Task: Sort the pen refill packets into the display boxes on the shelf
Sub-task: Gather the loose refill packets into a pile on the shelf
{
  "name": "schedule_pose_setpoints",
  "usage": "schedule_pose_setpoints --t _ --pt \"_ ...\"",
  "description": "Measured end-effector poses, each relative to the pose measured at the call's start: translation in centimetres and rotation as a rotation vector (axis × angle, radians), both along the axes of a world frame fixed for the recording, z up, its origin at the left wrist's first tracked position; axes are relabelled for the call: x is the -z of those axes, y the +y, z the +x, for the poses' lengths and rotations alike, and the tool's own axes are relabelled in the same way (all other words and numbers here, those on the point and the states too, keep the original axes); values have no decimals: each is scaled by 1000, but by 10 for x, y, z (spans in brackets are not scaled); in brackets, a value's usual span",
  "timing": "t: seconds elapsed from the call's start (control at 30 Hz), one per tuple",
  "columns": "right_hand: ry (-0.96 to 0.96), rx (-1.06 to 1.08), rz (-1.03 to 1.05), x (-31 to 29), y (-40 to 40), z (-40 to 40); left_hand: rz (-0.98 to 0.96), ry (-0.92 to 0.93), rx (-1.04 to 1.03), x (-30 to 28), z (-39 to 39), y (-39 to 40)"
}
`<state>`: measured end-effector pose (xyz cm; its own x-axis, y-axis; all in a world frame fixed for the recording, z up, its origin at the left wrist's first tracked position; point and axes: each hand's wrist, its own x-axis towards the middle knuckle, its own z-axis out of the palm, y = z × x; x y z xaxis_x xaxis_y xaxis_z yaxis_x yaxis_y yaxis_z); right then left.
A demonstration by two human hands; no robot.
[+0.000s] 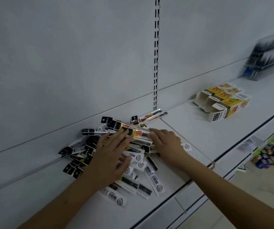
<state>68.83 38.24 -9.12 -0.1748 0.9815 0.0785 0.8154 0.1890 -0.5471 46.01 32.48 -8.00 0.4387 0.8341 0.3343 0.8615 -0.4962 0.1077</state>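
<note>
Left hand (pixel 111 151) flat, right hand (pixel 164 142) loosely curled, neither gripping — pressed on packets (pixel 133 164) heaped against shelf (pixel 199 139) back edge, probably gathering for boxes (pixel 222 103).

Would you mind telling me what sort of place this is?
Probably a shop aisle: a white slotted shelf, price labels on its edge, and yellow display boxes beside a pile of refill packets.

Black-and-white barcoded refill packets (pixel 133 164) lie on a pale grey shelf (pixel 199 129) near yellow-and-white display boxes (pixel 222 103).
</note>
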Motion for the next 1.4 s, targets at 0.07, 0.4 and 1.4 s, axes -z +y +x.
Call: schedule_pose_setpoints --t 0.07,0.4,1.4 --pt "211 -45 -55 -11 -9 1 2 9 -9 0 2 1" --pt "23 -155 77 -36 16 32 -39 4 -49 5 3 0" --pt "-317 -472 -101 -43 53 -41 -155 -16 -99 -2 -38 -41"
